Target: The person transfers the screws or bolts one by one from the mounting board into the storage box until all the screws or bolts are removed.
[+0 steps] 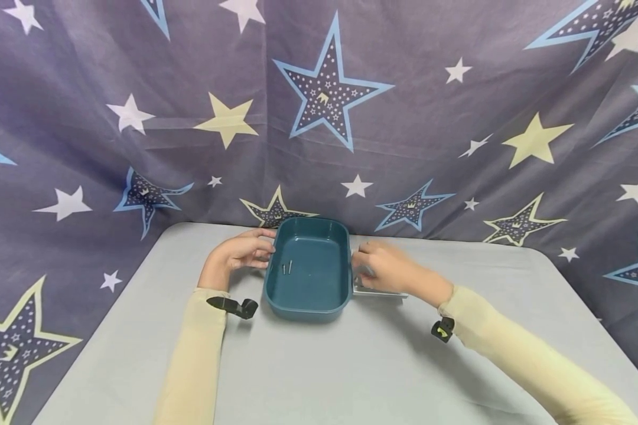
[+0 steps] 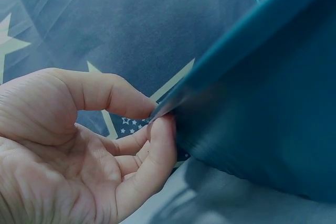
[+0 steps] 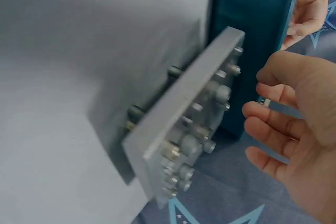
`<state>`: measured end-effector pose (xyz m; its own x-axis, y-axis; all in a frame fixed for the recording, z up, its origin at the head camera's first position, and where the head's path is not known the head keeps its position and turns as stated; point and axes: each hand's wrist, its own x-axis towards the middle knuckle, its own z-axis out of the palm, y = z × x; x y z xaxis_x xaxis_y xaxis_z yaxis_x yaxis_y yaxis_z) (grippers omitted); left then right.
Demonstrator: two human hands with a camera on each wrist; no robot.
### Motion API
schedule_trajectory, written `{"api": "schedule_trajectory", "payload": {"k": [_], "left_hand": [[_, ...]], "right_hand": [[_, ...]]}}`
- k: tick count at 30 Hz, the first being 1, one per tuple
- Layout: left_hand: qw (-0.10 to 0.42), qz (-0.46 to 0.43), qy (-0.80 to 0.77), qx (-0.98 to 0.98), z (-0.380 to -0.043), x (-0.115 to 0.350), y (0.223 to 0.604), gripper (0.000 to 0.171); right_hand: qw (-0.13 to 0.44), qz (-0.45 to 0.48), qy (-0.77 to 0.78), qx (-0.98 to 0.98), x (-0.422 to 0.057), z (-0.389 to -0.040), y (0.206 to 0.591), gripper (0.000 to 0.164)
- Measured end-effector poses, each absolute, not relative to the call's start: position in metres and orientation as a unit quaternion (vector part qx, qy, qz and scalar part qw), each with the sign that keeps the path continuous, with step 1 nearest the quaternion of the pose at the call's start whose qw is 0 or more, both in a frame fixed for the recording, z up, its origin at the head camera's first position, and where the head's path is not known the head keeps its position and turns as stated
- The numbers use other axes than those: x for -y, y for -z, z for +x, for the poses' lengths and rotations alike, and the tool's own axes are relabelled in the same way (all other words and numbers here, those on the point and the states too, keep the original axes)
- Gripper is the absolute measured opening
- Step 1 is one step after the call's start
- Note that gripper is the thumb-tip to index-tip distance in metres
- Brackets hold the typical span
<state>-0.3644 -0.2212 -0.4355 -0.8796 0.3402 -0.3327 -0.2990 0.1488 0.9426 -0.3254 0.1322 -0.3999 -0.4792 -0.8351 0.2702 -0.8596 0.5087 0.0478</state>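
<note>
A blue-green rectangular tray [image 1: 311, 283] stands between the hands, with a few small screws [image 1: 290, 267] lying at the left of its floor. My left hand [image 1: 247, 251] pinches the tray's left rim; in the left wrist view the thumb and a finger [image 2: 163, 137] meet at that edge. My right hand [image 1: 385, 265] is just right of the tray, above a metal plate [image 1: 380, 292]. In the right wrist view, this plate [image 3: 184, 103] carries several screws and round studs, and the right hand [image 3: 302, 114] holds a small metal screw [image 3: 264, 102] among its fingers, mostly hidden.
The pale grey table [image 1: 319, 372] carries the tray and the plate near its back edge. A dark curtain [image 1: 191, 118] with printed stars hangs right behind. Dark wrist straps [image 1: 234, 306] with small cameras sit on both sleeves.
</note>
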Motion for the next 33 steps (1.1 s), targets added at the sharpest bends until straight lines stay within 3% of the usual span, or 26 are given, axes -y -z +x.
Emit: {"api": "schedule_trajectory", "payload": {"k": [23,33], "left_hand": [[0.248,0.013,-0.655,-0.714,-0.364,0.22,0.433,0.068],[0.249,0.012,-0.654,-0.714,-0.364,0.221,0.433,0.068]], "right_hand": [[0.169,0.48,-0.031,0.86,-0.138,-0.325,0.429,0.011],[0.131,0.475,-0.023,0.87,-0.136,-0.331,0.428,0.017]]}}
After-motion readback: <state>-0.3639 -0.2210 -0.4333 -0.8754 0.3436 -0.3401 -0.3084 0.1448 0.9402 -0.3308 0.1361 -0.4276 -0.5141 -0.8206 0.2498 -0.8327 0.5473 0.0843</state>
